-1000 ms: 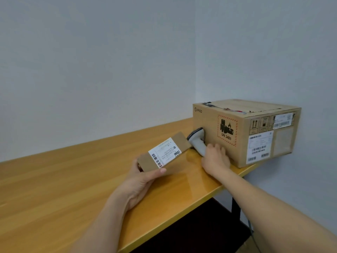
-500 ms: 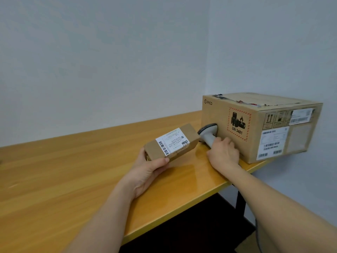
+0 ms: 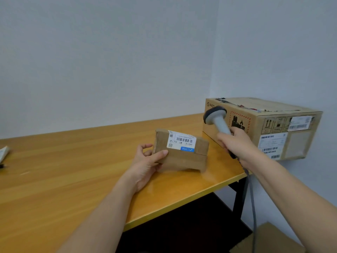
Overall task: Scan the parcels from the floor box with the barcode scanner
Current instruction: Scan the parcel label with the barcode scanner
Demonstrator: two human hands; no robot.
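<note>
A small brown parcel (image 3: 182, 157) with a white barcode label (image 3: 180, 141) stands on the wooden table (image 3: 73, 179). My left hand (image 3: 145, 161) holds its left end, thumb across the front. My right hand (image 3: 235, 143) grips the handle of the grey barcode scanner (image 3: 216, 117), lifted off the table. The scanner's head sits above and right of the parcel, tilted toward the label. Its grey cable (image 3: 252, 207) hangs down past the table edge.
A large cardboard box (image 3: 273, 128) with shipping labels sits at the table's right end, overhanging the edge. A corner of another cardboard box (image 3: 268, 238) shows on the floor at lower right. Some paper (image 3: 3, 152) lies at the table's far left.
My right hand has lifted the scanner off the table and raised its head. My left hand has turned the parcel and set it upright, so a different barcode label faces up.
</note>
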